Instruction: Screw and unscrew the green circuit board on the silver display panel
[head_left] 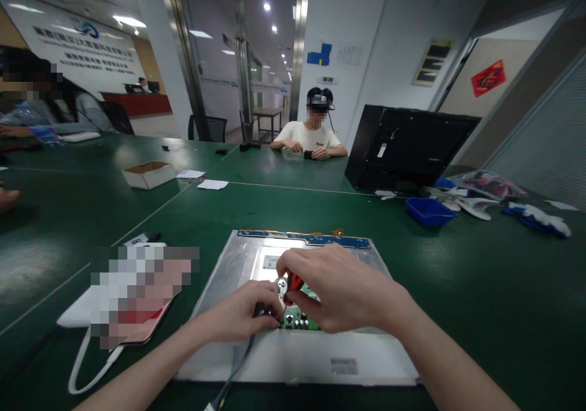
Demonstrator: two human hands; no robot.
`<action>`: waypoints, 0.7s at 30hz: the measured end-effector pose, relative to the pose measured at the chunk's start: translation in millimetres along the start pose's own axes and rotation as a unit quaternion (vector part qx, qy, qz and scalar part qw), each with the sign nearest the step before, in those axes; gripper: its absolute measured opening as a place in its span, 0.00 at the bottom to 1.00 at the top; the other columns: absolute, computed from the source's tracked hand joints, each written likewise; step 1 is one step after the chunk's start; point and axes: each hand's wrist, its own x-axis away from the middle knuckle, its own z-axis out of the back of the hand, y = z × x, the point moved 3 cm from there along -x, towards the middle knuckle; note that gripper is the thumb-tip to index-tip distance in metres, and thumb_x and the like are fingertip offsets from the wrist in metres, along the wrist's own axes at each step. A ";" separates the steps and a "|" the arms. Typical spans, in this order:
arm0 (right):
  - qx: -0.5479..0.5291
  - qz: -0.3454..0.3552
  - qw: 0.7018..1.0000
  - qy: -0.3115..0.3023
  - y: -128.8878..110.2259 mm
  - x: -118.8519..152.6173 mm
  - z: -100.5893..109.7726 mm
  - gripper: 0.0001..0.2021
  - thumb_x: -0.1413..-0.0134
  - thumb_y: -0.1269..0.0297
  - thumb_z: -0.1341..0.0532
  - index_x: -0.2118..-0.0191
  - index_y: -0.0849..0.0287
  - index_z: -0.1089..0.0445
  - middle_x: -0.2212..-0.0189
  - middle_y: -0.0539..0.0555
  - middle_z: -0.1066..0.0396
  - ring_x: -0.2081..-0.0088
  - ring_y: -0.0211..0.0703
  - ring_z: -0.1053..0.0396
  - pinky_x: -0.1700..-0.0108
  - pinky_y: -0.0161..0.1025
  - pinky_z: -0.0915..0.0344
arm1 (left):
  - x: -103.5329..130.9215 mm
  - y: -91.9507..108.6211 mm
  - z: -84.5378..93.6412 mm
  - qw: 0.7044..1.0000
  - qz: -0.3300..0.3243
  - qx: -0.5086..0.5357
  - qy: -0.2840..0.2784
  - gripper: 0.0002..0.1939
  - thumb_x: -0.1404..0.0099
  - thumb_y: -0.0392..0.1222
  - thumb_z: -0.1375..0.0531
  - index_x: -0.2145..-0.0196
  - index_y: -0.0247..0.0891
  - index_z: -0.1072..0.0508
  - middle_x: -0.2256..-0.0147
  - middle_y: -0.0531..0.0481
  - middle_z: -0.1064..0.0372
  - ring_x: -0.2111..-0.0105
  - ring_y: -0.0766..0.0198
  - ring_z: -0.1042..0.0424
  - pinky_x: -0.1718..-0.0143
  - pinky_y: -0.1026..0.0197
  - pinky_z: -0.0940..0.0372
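A flat display panel (311, 356) with a silvery metal back lies on the table before me. A green circuit board (300, 320) sits on its middle, partly covered by my hands. My right hand (339, 286) is closed around a red and black screwdriver (294, 281), its tip low near the board. Just left of it, my left hand (245, 310) is pinched at the board's left edge; what its fingers hold is hidden. A dark cable (242, 362) runs from beneath that hand toward the panel's front edge. A blue circuit strip (302, 239) lines the far edge.
To the left lie a blurred-out phone (146, 331) and a white cable (75, 362). Farther off are a white box (149, 176), paper (213, 184) and a black monitor (407, 145). A blue tray (429, 211) and gloves (538, 218) lie right. People sit across and at left.
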 end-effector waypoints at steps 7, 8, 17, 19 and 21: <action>0.050 -0.005 0.999 0.013 -0.6 -3.3 -4.6 0.07 0.43 0.59 0.44 0.65 0.57 0.38 0.72 0.49 0.31 0.74 0.36 0.40 0.75 0.36 0.57 | 1.7 -6.0 -2.1 1.000 0.011 -0.008 0.013 0.02 0.42 0.34 0.38 0.69 0.36 0.28 0.68 0.52 0.33 0.67 0.63 0.35 0.67 0.62 0.42; 0.046 -0.001 0.999 0.014 -0.7 -2.5 -4.2 0.08 0.44 0.59 0.44 0.65 0.57 0.38 0.72 0.49 0.31 0.74 0.36 0.40 0.75 0.36 0.57 | 1.6 -5.7 -2.0 1.000 0.010 -0.011 0.013 0.01 0.42 0.34 0.38 0.70 0.36 0.28 0.69 0.52 0.33 0.67 0.63 0.35 0.67 0.62 0.42; -0.002 0.006 1.000 0.009 2.1 -1.4 -2.8 0.08 0.46 0.68 0.46 0.59 0.59 0.38 0.66 0.52 0.30 0.71 0.36 0.40 0.74 0.36 0.54 | 0.0 0.6 1.1 1.000 0.016 0.006 0.000 0.03 0.42 0.34 0.39 0.68 0.37 0.26 0.67 0.52 0.31 0.66 0.63 0.34 0.66 0.63 0.41; 0.012 0.003 1.000 0.017 1.6 -3.2 -3.6 0.05 0.44 0.66 0.45 0.61 0.58 0.37 0.68 0.50 0.30 0.72 0.35 0.40 0.74 0.36 0.55 | 0.3 0.7 0.9 1.000 0.020 0.006 0.002 0.03 0.42 0.34 0.39 0.68 0.37 0.26 0.66 0.51 0.31 0.65 0.62 0.34 0.65 0.62 0.40; 0.026 0.004 0.999 0.019 0.7 -4.3 -4.2 0.04 0.43 0.63 0.45 0.64 0.57 0.37 0.70 0.49 0.31 0.73 0.35 0.40 0.75 0.36 0.56 | 0.6 0.3 0.1 1.000 0.020 0.004 0.002 0.04 0.42 0.33 0.39 0.67 0.37 0.26 0.65 0.50 0.31 0.63 0.61 0.34 0.64 0.62 0.40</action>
